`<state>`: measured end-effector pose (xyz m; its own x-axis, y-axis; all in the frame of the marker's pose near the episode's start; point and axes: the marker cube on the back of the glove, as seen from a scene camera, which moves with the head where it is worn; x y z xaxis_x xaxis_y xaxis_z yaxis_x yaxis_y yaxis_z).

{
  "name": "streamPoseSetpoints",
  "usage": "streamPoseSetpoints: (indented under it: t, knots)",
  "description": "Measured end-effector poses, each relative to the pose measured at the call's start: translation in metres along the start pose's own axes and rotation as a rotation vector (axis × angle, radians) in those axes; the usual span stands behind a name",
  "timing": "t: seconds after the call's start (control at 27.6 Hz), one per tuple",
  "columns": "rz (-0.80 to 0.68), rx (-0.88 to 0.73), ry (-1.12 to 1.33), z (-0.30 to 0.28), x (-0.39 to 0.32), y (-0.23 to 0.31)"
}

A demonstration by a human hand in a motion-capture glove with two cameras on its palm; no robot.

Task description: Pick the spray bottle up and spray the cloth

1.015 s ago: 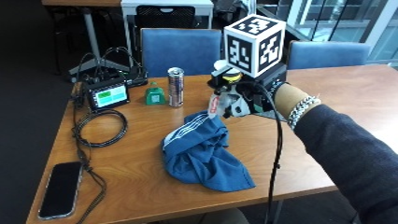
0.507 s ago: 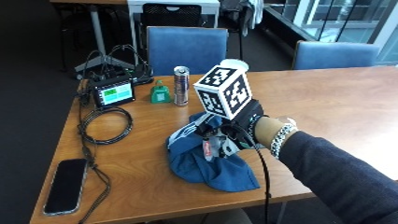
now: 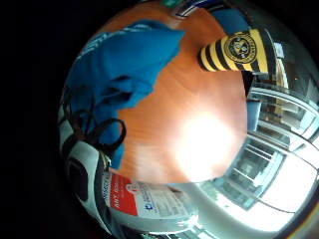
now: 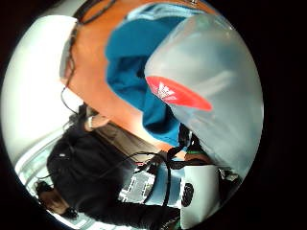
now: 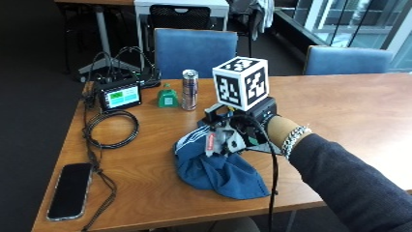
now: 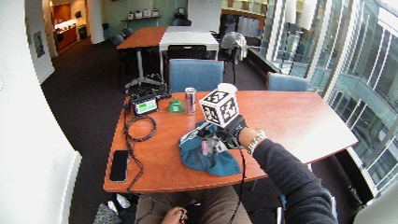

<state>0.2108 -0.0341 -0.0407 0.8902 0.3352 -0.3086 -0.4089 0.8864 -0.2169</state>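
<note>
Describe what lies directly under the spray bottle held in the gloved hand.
The blue cloth lies crumpled on the wooden table beneath the spray bottle, which the right hand grips over the cloth's upper part. Whatever lies under the cloth is covered.

Wooden table (image 5: 360,116) with blue cloth (image 5: 219,171), phone (image 5: 69,190), can (image 5: 189,89), small screen (image 5: 120,95).

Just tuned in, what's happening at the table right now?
A person's gloved right hand holds a small spray bottle with a red label low over the blue cloth, which lies bunched on the wooden table. The bottle is already picked up; whether it is spraying cannot be told. A can, a small green object, a screen device with cables and a phone sit untouched on the table.
</note>
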Motion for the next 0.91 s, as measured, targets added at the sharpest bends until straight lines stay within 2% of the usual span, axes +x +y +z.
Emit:
streamPoseSetpoints:
  t: [0.36, 0.62, 0.76, 0.91]
  knots:
    - [-0.106, 0.224, -0.448, -0.067, -0.01, 0.009]
    - [-0.23, 0.483, -0.827, -0.104, -0.046, 0.003]
    - [-0.257, 0.661, -1.025, -0.111, -0.069, -0.011]
    - [-0.225, 0.765, -1.166, -0.098, -0.083, -0.029]
